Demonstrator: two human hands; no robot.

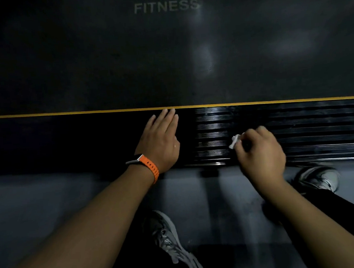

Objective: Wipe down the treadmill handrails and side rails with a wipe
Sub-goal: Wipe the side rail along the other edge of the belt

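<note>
The treadmill's black ribbed side rail (318, 128) runs left to right across the middle of the view, edged by a thin yellow stripe (65, 113). My right hand (261, 151) is closed around a small white wipe (235, 140) and presses it onto the rail's ribbed surface. Only a bunched corner of the wipe shows past the fingers. My left hand (161, 139) lies flat on the rail to the left, fingers together, reaching the yellow stripe. An orange watch strap (151, 167) circles that wrist.
Beyond the stripe lies the dark running belt (103, 55) printed with FITNESS. Below the rail is grey floor (40, 206). My two grey shoes (173, 245) (319, 179) stand on the floor close to the rail.
</note>
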